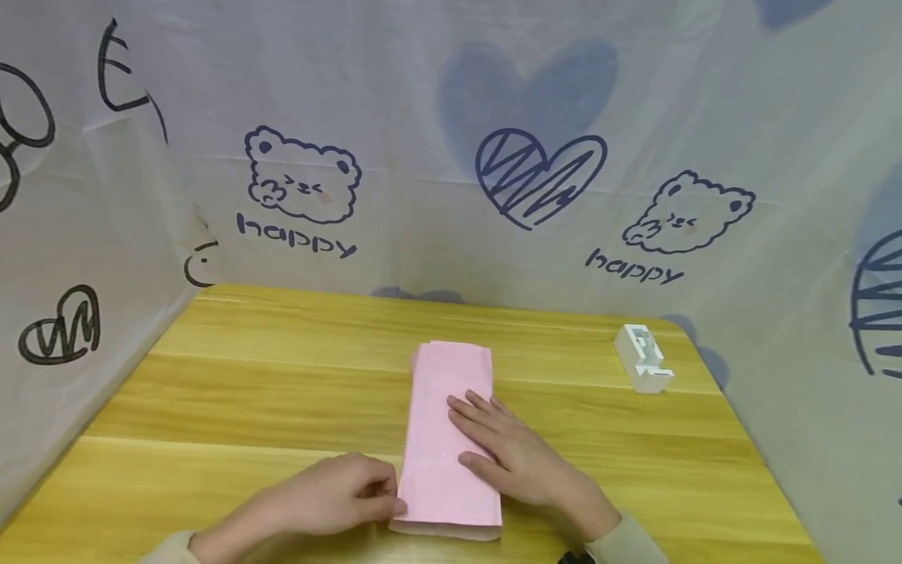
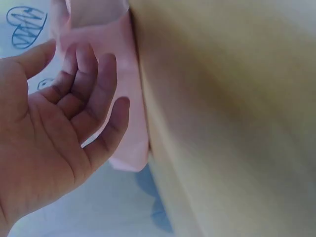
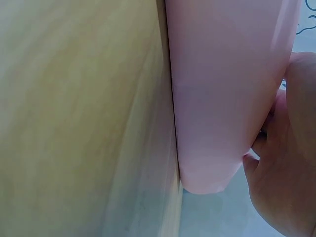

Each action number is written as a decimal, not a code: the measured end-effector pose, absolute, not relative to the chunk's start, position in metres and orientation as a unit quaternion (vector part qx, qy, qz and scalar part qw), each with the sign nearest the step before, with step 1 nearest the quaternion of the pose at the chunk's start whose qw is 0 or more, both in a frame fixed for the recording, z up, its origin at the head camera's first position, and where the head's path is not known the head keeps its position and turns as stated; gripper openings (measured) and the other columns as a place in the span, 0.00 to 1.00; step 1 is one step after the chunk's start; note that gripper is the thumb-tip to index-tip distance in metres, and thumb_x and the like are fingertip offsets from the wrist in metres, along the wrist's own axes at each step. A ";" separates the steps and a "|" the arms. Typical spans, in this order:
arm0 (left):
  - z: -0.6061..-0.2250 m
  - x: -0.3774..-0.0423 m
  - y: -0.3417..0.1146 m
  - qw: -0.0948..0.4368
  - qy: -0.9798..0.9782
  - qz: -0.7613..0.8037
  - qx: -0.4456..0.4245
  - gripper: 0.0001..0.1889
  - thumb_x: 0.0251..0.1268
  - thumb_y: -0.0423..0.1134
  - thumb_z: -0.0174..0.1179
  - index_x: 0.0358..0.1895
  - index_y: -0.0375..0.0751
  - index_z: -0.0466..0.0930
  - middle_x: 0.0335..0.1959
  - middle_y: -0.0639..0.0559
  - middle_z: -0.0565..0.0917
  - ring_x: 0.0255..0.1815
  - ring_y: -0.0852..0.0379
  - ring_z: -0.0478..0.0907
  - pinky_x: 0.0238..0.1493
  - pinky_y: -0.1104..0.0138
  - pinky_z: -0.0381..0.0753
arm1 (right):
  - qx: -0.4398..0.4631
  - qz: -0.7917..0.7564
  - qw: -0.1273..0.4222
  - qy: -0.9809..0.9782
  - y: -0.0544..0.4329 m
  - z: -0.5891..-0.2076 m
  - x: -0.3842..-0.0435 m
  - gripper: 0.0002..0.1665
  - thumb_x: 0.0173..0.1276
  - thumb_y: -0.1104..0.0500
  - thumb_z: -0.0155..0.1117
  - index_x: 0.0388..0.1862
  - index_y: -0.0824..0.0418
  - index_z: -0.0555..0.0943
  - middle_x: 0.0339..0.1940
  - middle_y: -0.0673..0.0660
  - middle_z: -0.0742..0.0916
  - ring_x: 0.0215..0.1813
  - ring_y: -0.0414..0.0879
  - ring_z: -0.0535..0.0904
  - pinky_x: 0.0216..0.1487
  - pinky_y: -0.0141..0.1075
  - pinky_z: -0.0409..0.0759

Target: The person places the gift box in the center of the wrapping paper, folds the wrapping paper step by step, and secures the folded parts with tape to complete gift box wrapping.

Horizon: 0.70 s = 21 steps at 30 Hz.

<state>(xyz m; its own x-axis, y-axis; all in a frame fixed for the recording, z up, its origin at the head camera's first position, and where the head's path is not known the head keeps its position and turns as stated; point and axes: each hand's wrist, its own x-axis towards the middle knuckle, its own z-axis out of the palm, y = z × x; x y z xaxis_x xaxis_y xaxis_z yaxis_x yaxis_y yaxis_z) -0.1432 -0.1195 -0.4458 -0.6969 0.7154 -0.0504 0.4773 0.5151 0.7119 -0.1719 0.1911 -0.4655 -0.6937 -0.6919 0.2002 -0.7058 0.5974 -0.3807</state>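
Observation:
A long pink paper bag (image 1: 451,439) lies on the wooden table, its pale open end towards me. At the bag's near left corner, my left hand (image 1: 338,493) pinches the edge between thumb and index finger. The left wrist view shows the other fingers of that hand (image 2: 54,123) loosely bent beside the bag (image 2: 129,118). My right hand (image 1: 517,454) rests on the bag's top and right side with its fingers spread. From the right wrist, the bag's smooth side (image 3: 222,98) stands up from the table, and the right hand (image 3: 281,153) is partly out of frame.
A small white block-shaped holder (image 1: 643,360) with a recess in its top, like a tape dispenser, stands at the table's back right. The wooden table (image 1: 282,376) is bordered at the back and sides by a pale cloth (image 1: 416,211) printed with hearts and bears.

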 end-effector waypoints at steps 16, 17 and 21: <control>-0.449 -0.198 -0.089 -0.049 0.919 0.155 0.359 0.44 0.77 0.66 0.50 0.82 0.37 0.58 0.85 0.43 0.55 0.84 0.42 0.54 0.80 0.47 0.59 | 0.396 0.198 0.003 -0.896 0.188 -0.463 -0.187 0.36 0.84 0.44 0.50 0.84 0.56 0.62 0.85 0.49 0.61 0.86 0.51 0.50 0.83 0.51 0.50; -0.450 -0.201 -0.086 -0.037 0.918 0.145 0.367 0.46 0.77 0.68 0.46 0.83 0.37 0.54 0.86 0.44 0.51 0.85 0.43 0.50 0.81 0.47 0.56 | 0.396 0.199 0.004 -0.896 0.189 -0.462 -0.189 0.36 0.84 0.44 0.50 0.84 0.56 0.62 0.85 0.50 0.61 0.86 0.51 0.50 0.84 0.51 0.50; -0.454 -0.214 -0.077 0.005 0.915 0.122 0.384 0.50 0.76 0.74 0.36 0.85 0.38 0.45 0.87 0.46 0.40 0.86 0.45 0.39 0.83 0.50 0.49 | 0.397 0.206 -0.002 -0.895 0.189 -0.460 -0.194 0.37 0.83 0.45 0.52 0.83 0.57 0.63 0.85 0.51 0.62 0.86 0.51 0.51 0.84 0.51 0.49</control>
